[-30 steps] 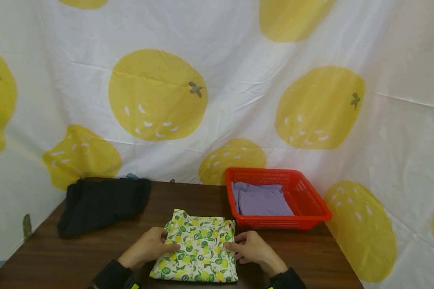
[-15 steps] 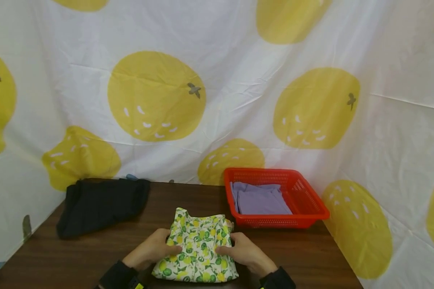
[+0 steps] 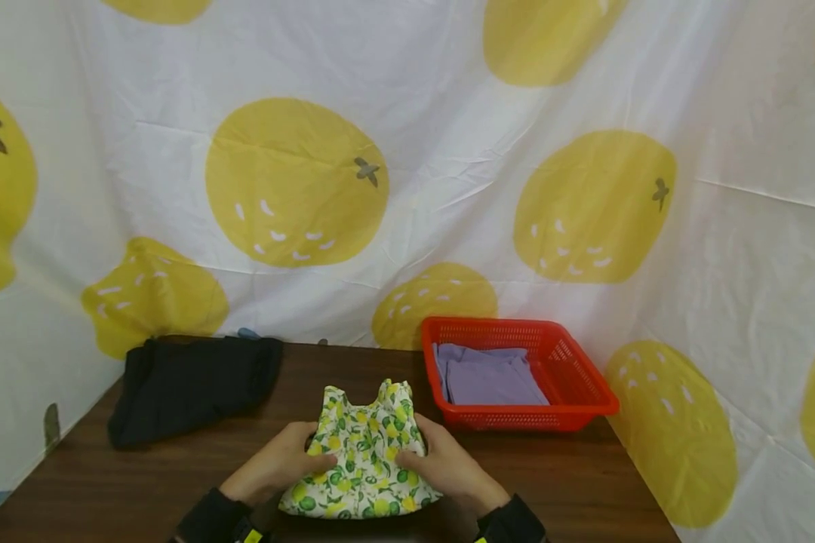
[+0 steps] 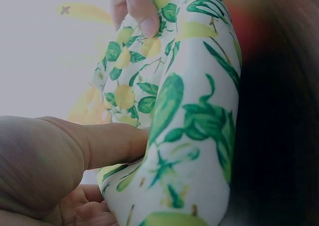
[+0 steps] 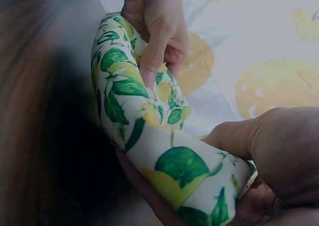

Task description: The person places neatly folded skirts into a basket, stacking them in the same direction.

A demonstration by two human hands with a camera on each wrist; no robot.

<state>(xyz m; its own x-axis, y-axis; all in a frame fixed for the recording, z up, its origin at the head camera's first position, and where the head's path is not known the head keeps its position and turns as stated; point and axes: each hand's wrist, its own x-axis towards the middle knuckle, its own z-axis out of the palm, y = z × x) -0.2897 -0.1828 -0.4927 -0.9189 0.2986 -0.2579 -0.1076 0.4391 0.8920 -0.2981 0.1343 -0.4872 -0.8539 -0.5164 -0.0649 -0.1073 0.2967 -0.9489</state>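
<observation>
Between both hands is a folded white cloth printed with yellow lemons and green leaves; its exact kind cannot be told. My left hand grips its left side, thumb on top and fingers beneath. On the right side my right hand holds it the same way, thumb pressing the front. The cloth bulges between the hands, and its two far corners stand up. In the left wrist view the printed cloth curves past the left thumb. The right wrist view has fingers curled under the cloth.
A red plastic basket stands at the back right with folded lavender cloth inside. Folded black cloth lies at the back left of the dark wooden table. A lemon-print curtain hangs behind.
The printed cloth lay flat a second ago. Both hands have taken firmer hold, the right moving inward, and the cloth is now lifted, narrower and bunched, its far corners raised.
</observation>
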